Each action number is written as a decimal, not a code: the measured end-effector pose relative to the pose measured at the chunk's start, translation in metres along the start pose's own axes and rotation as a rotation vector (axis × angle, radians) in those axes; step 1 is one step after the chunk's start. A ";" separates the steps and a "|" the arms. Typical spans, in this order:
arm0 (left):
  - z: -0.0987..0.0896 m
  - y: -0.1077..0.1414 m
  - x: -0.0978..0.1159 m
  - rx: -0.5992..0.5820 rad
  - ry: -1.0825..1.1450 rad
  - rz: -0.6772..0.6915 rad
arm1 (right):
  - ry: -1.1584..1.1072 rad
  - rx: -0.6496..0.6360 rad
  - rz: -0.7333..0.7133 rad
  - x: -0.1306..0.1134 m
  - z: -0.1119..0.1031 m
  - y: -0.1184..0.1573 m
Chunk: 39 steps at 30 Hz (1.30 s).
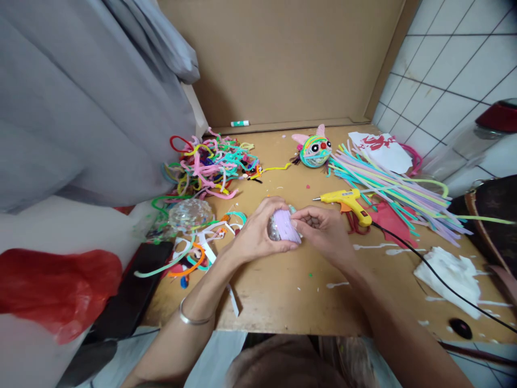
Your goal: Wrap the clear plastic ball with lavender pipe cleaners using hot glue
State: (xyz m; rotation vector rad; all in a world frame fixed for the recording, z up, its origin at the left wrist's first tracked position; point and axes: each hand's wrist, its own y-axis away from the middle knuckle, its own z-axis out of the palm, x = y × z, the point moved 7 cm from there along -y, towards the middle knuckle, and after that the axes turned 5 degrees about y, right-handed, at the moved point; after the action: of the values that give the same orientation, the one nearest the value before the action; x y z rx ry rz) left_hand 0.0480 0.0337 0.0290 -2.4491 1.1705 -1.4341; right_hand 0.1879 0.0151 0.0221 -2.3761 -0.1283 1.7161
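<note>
Left hand grips 1 clear ball left of the glue gun; right hand, fingers seemingly pinching, tends its lilac wrap.

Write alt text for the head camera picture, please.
A left hand holds a clear ball while the right hand touches its lilac strips, above a wooden table. Around them lie a yellow glue gun, colourful pipe cleaners and a decorated ball with pink ears.
</note>
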 end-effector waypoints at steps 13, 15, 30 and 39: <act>0.000 0.000 0.003 0.012 0.008 0.019 | -0.021 -0.002 0.003 -0.001 0.000 0.000; 0.001 0.001 0.000 0.019 0.019 -0.005 | -0.015 -0.003 0.008 -0.001 0.000 0.000; 0.000 0.000 -0.002 0.018 0.029 -0.047 | -0.028 0.019 -0.015 -0.001 -0.001 -0.002; 0.001 0.001 -0.006 0.025 0.027 -0.115 | -0.156 -0.057 0.085 0.007 0.003 -0.005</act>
State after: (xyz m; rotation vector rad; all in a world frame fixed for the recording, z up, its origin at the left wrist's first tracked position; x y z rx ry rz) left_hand 0.0462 0.0365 0.0233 -2.5249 1.0253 -1.5064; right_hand 0.1873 0.0212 0.0161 -2.3160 -0.1026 1.9624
